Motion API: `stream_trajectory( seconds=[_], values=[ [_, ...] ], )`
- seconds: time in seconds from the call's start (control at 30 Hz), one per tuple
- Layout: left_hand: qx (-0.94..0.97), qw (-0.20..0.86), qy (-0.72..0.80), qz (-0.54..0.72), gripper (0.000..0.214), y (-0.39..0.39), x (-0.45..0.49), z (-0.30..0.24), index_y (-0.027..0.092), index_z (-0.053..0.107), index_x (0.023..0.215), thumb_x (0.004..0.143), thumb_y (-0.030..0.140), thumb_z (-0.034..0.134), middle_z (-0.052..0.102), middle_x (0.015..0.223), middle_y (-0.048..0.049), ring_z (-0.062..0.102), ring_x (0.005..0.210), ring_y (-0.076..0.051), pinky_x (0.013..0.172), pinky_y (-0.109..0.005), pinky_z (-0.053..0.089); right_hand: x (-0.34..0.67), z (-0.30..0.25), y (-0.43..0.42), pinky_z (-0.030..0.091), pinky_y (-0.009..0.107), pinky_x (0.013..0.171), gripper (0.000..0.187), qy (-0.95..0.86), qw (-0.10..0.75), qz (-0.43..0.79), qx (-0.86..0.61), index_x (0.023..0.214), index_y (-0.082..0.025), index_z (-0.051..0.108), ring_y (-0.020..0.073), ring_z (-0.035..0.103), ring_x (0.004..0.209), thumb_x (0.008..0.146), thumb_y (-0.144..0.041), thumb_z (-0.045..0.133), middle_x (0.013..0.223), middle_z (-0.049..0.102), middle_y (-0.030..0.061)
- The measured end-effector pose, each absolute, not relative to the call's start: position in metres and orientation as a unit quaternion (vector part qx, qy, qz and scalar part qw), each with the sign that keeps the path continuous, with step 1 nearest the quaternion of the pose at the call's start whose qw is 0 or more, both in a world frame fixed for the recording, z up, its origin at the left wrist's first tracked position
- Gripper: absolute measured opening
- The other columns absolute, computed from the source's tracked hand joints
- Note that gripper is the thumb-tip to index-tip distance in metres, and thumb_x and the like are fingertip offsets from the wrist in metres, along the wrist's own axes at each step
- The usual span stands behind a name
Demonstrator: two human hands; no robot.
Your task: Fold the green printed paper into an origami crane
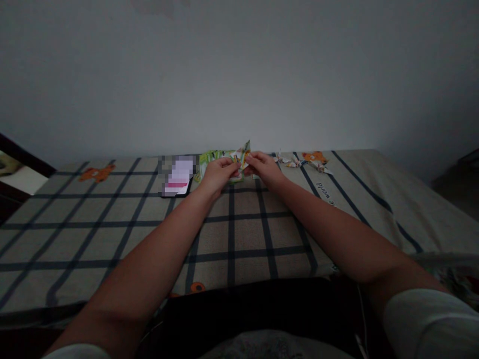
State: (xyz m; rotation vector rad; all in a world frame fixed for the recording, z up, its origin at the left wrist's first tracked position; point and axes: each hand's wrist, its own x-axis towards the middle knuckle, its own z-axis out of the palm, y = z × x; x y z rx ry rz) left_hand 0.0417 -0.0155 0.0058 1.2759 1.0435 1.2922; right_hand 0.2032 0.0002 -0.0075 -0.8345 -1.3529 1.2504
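Note:
Between my two hands is a folded piece of printed paper [245, 151], white, green and yellow, with a pointed tip sticking up. My left hand [220, 172] pinches its left side, and the fingers of my right hand [264, 168] press on its right side. Beneath and behind my left hand lies a spread of green printed sheets [210, 158], partly covered by the hand. Right of my right hand, several small folded paper pieces [295, 162] rest in a loose row on the cloth.
A phone [178, 177] with a lit, pixelated screen lies left of the green sheets. The checked tablecloth [130, 214] with orange bear prints covers the table, which stands against a plain grey wall [239, 75]. Dark wooden furniture [26, 154] shows at far left.

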Motion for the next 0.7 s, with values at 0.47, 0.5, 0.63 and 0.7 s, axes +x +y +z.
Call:
stream_trajectory(
  seconds=[0.47,0.5,0.63,0.7],
  values=[
    [0.523,0.568,0.405,0.490,0.029,-0.026,0.045,0.008,0.013,0.063,0.068,0.060,0.029,0.087,0.063,0.068,-0.0010,0.058,0.062,-0.009,0.067,-0.026,0.051,0.205,-0.005,0.000,0.048,0.025,0.063,0.048,-0.544,0.582,0.493,-0.350,0.080,-0.021,0.054,0.0110,0.059,0.066,0.062,-0.057,0.081,0.072,0.063,-0.0031],
    [0.523,0.570,0.404,0.489,0.029,-0.026,0.045,0.008,0.013,0.064,0.069,0.059,0.028,0.087,0.063,0.069,-0.0011,0.058,0.063,-0.009,0.067,-0.026,0.051,0.205,-0.004,0.000,0.048,0.024,0.062,0.049,-0.544,0.582,0.497,-0.345,0.079,-0.021,0.054,0.0107,0.059,0.065,0.061,-0.057,0.081,0.071,0.063,-0.0034],
    [0.532,0.576,0.399,0.475,0.033,-0.029,0.046,0.011,0.014,0.069,0.079,0.058,0.032,0.087,0.068,0.080,-0.0032,0.061,0.072,-0.012,0.070,-0.026,0.053,0.206,-0.006,0.002,0.042,0.022,0.056,0.050,-0.540,0.589,0.494,-0.342,0.074,-0.021,0.052,0.0091,0.056,0.061,0.058,-0.057,0.083,0.068,0.063,-0.0039],
    [0.534,0.571,0.392,0.485,0.035,-0.030,0.045,0.013,0.015,0.072,0.085,0.062,0.038,0.085,0.070,0.088,-0.0044,0.063,0.080,-0.014,0.071,-0.027,0.054,0.206,-0.006,0.003,0.039,0.021,0.054,0.050,-0.539,0.589,0.498,-0.339,0.073,-0.020,0.053,0.0086,0.054,0.059,0.057,-0.056,0.084,0.066,0.062,-0.0042]
  ],
)
